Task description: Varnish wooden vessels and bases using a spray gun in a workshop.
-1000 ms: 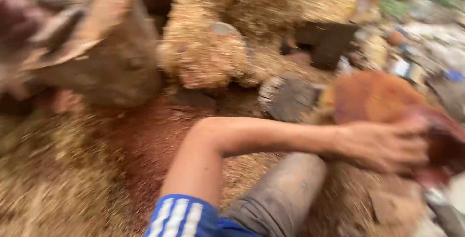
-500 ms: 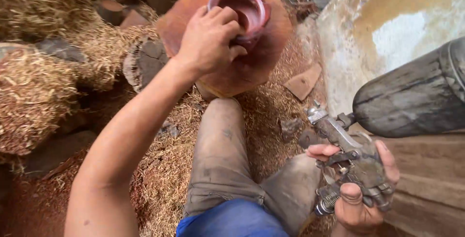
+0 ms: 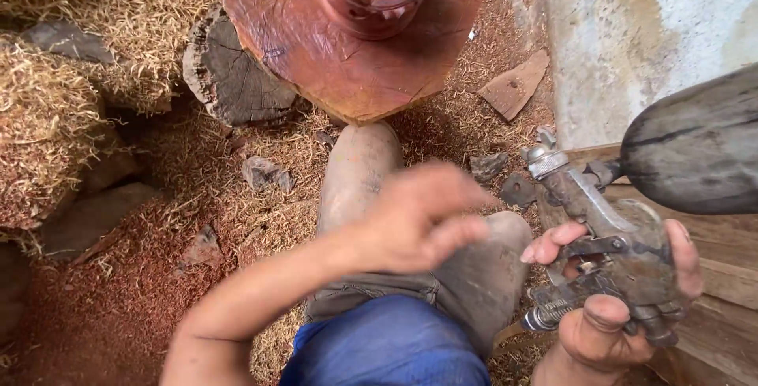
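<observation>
Right hand (image 3: 624, 291) grips a dirty spray gun (image 3: 608, 236). Left hand (image 3: 418, 216) is blurred above the knee (image 3: 359, 165), loosely open and empty.

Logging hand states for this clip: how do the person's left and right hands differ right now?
The left hand is blurred, hangs in the air over the knee and holds nothing; the right hand is sharp and wrapped around a grimy spray gun. The left hand's fingers are loosely curled, the right hand's fingers curl over the trigger. Both are bare.
</observation>
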